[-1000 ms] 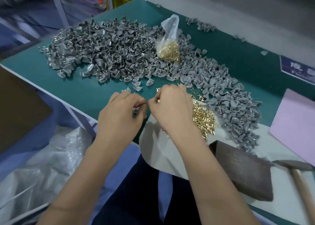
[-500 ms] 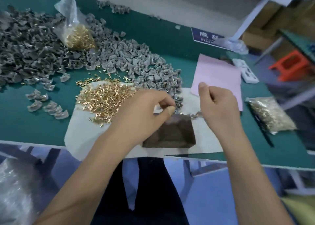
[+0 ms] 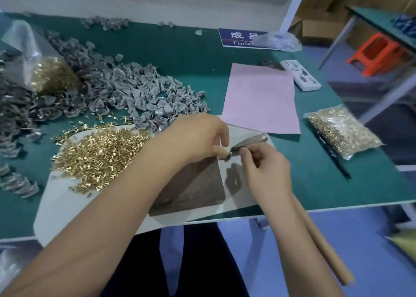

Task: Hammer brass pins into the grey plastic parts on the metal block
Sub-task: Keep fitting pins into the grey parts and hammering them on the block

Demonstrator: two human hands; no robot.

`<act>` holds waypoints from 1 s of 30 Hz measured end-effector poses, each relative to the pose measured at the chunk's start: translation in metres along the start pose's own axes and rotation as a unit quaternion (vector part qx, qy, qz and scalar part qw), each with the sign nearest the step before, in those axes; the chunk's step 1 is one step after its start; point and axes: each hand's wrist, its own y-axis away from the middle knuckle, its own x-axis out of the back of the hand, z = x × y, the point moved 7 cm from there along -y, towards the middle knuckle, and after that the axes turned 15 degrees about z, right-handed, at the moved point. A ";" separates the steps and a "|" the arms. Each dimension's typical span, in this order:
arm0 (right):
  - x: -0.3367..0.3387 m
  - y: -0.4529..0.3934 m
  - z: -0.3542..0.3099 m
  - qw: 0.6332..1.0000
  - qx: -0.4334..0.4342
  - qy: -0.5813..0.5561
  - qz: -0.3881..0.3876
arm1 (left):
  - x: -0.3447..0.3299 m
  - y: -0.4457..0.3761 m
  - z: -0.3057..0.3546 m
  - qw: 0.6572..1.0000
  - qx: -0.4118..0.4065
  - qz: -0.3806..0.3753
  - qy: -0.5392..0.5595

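1. We see our right hand (image 3: 265, 168) gripping the hammer (image 3: 249, 139).
2. Our left hand (image 3: 198, 134) pinches something small at the metal block (image 3: 193, 184); what it is, we cannot tell.
3. Two plastic bags (image 3: 342, 130) hold brass pins; loose pins (image 3: 101, 152) and grey plastic parts (image 3: 144, 94) lie beside the block.

Bench layout around the metal block (image 3: 191, 188)

The block sits on a sheet (image 3: 58, 206) at the table's near edge, loose pins (image 3: 99, 152) to its left, the heap of plastic parts (image 3: 139, 94) behind. Both hands meet at its far corner, the hammer head (image 3: 249, 140) apparently just beyond. A paper (image 3: 261, 98) lies behind-right, a bag of pins (image 3: 342, 130) farther right.
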 end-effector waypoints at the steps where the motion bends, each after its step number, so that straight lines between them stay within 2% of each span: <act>1: 0.000 0.002 0.001 1.000 0.001 -0.021 0.014 | -0.004 -0.004 0.004 1.000 -0.002 -0.004 -0.005; 7: 0.001 0.013 0.004 0.994 0.021 -0.086 0.070 | -0.019 -0.017 0.017 0.999 -0.011 0.002 -0.042; 14: 0.006 0.013 0.004 0.989 0.034 -0.114 0.090 | -0.030 -0.019 0.019 0.998 -0.023 -0.003 -0.051; 17: 0.011 0.011 0.003 0.985 0.033 -0.124 0.118 | -0.024 -0.016 0.018 1.000 0.000 0.018 0.004; 20: 0.010 0.011 0.004 0.984 0.038 -0.124 0.121 | -0.004 -0.006 0.011 0.991 0.040 0.072 0.102; 23: 0.007 0.012 0.008 0.985 0.039 -0.135 0.102 | 0.025 0.021 -0.006 0.965 0.086 0.146 0.200; 25: 0.003 0.013 0.007 0.987 0.051 -0.134 0.075 | 0.039 0.049 -0.017 0.943 0.122 0.168 0.262; 27: 0.001 0.014 0.004 0.987 0.064 -0.134 0.054 | 0.044 0.079 -0.026 0.932 0.148 0.183 0.276; 30: 0.000 0.016 -0.004 0.985 0.061 -0.158 0.022 | 0.040 0.113 -0.033 0.933 0.184 0.195 0.238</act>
